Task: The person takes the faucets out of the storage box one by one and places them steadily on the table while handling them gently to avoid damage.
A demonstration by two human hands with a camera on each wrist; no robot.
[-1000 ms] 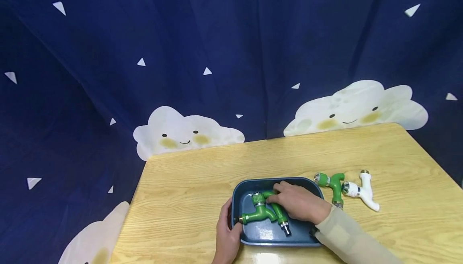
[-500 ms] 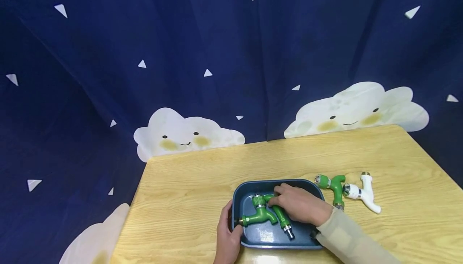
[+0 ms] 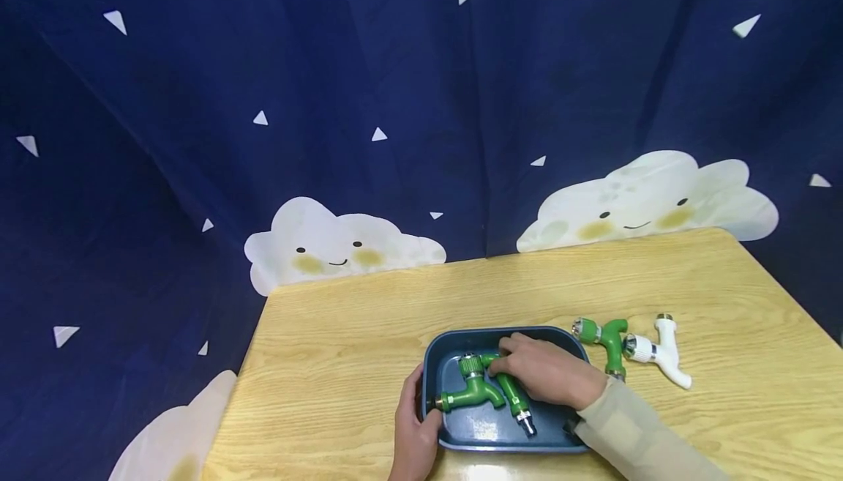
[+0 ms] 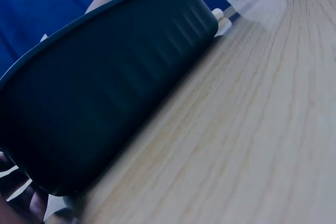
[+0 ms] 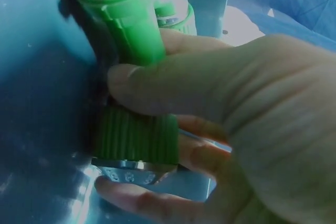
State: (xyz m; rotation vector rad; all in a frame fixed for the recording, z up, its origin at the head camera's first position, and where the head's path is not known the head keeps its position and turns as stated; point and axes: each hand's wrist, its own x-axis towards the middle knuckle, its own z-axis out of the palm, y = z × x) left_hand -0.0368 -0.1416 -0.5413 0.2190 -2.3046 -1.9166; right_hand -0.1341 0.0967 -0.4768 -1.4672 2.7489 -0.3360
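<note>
A dark blue plastic bin (image 3: 514, 449) stands on the table. My left hand (image 3: 415, 433) grips its left end, thumb at the rim and fingers along the outside wall. Inside the bin, my right hand (image 3: 543, 370) holds a green faucet (image 3: 514, 395). In the right wrist view the thumb lies across the body of this faucet (image 5: 137, 137), with fingers around its ribbed knob. Its threaded metal end points toward the front of the bin. A second green faucet (image 3: 473, 393) lies to its left, inlet toward the left wall. My right hand hides part of the bin's right side.
Just right of the bin, a green faucet (image 3: 612, 342) lies on the wooden table (image 3: 342, 349). Beside it is a white faucet (image 3: 667, 353). A dark blue curtain (image 3: 395, 64) with clouds hangs behind the table.
The threaded end of the held faucet has shifted slightly toward the front right. Both hands stay in nearly the same places, and the head view has tilted a little.
</note>
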